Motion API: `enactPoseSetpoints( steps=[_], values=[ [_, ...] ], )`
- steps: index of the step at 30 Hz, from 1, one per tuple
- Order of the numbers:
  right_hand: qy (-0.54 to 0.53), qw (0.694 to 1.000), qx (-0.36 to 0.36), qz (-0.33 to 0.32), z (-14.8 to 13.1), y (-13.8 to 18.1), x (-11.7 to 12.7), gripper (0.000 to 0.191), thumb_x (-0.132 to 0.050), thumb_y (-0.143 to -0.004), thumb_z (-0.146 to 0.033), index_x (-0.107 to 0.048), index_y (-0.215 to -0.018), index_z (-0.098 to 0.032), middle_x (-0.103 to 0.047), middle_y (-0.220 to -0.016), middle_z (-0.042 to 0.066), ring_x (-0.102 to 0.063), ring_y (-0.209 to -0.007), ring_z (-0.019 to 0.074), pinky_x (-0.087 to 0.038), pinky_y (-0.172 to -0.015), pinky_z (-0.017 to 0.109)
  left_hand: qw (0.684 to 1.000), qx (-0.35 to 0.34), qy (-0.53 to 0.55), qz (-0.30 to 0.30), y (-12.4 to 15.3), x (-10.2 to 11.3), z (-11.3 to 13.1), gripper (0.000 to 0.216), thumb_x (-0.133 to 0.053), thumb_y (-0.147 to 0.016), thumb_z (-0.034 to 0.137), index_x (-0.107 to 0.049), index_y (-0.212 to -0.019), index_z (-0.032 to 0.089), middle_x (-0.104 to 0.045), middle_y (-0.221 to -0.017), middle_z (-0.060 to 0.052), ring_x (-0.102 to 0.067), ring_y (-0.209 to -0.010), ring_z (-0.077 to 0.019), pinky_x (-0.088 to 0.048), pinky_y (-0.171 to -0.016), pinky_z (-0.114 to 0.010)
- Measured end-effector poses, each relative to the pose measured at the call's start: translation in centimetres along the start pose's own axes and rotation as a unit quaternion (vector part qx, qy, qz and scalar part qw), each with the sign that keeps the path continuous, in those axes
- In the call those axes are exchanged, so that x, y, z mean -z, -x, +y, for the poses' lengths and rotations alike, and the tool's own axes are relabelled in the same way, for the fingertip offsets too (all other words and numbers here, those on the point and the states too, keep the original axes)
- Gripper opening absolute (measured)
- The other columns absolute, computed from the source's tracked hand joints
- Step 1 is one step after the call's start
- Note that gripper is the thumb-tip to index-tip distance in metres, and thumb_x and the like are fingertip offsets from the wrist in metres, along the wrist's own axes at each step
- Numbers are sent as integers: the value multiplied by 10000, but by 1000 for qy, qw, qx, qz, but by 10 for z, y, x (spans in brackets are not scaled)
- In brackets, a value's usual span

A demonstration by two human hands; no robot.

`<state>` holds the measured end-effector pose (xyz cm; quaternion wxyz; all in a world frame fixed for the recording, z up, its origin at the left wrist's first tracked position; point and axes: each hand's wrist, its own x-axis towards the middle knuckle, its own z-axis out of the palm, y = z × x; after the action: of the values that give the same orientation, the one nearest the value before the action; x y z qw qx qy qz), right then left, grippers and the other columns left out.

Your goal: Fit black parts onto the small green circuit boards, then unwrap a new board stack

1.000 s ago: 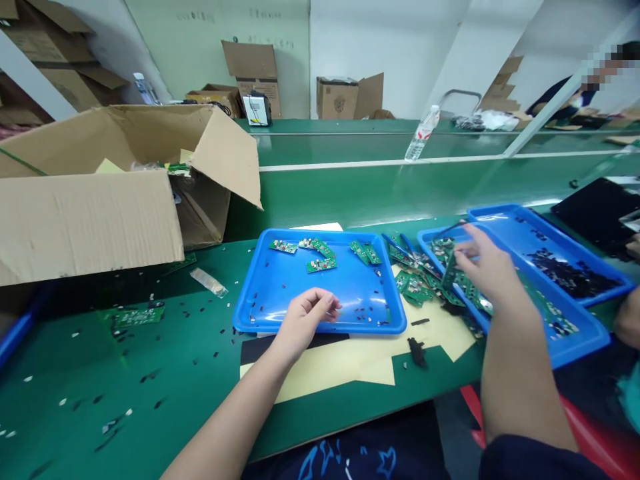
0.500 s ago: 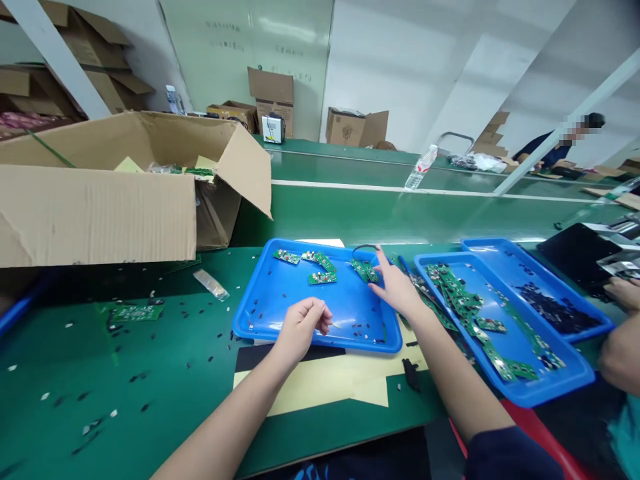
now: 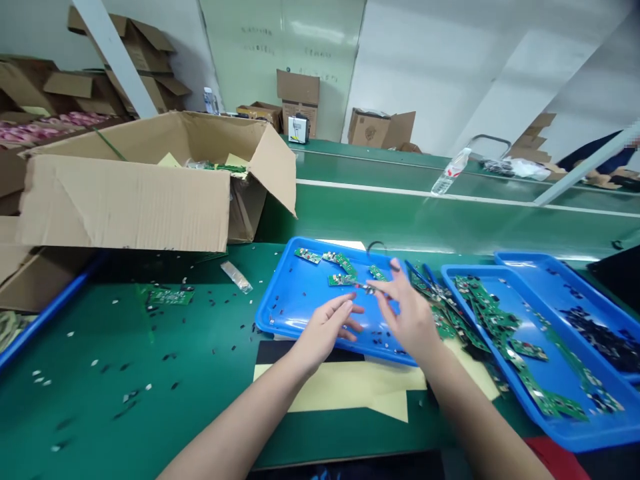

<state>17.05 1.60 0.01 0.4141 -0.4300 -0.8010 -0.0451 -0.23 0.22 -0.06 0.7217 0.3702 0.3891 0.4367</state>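
Your right hand [image 3: 411, 317], right of centre in the frame, pinched a small green circuit board [image 3: 367, 288], seen nearly edge-on, above a shallow blue plastic tray [image 3: 315, 285] at mid-frame. Your left hand [image 3: 323, 333] hung near it, loosely spread; similar green boards [image 3: 341, 280] lay in the tray's upper part.

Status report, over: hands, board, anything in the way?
Right hand pinching a board over the tray. Left hand open, close by. Below: more boards, dark bits.
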Motion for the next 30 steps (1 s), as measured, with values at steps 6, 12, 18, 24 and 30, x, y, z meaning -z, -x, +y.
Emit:
enactPoseSetpoints(
  steps=[6, 12, 18, 24, 30],
  values=[
    [-49, 994, 95, -24, -26, 7, -24, 709, -533, -822, -63, -200, -1427, -222, -679, -1061, 112, -621, -1004, 241, -545, -810, 393, 995, -40, 69, 56, -2, 4, 5, 343, -672, -697, 440, -628, -839, 131, -624, -805, -50, -563, -648, -113, -470, -570, -217],
    [-210, 977, -12, 41, -20, 15, -26, 700, -552, -818, -109, -212, -1409, -266, -614, -1139, 107, -614, -981, 223, -561, -755, 394, 997, -22, 17, 67, -4, 7, 9, 233, -613, -716, 326, -610, -844, 132, -627, -732, -42, -602, -698, -163, -486, -591, -250],
    [-206, 959, -126, 150, -6, 20, -18, 310, -530, -826, -152, -538, -1122, -243, -509, -1188, 110, -544, -1073, 249, -522, -824, 449, 997, 37, 62, 35, -3, 6, 10, 174, -573, -719, 277, -521, -829, 152, -642, -735, -41, -620, -613, -159, -513, -617, -314],
    [-191, 972, -117, 69, -7, 17, -13, 179, -520, -826, -156, -594, -976, -219, -538, -1131, 103, -541, -1089, 265, -467, -907, 506, 995, 4, 55, 80, -5, 8, 12, 147, -604, -680, 233, -516, -769, 154, -580, -653, 16, -557, -559, -98, -460, -598, -242],
    [-203, 976, -72, 11, -17, 15, -13, 197, -492, -825, -114, -604, -957, -210, -521, -1139, 117, -543, -1077, 251, -505, -880, 458, 995, -17, -90, 41, -3, 8, 10, 256, -673, -660, 270, -587, -865, 142, -482, -530, 65, -453, -454, -64, -349, -477, -197]
  ],
)
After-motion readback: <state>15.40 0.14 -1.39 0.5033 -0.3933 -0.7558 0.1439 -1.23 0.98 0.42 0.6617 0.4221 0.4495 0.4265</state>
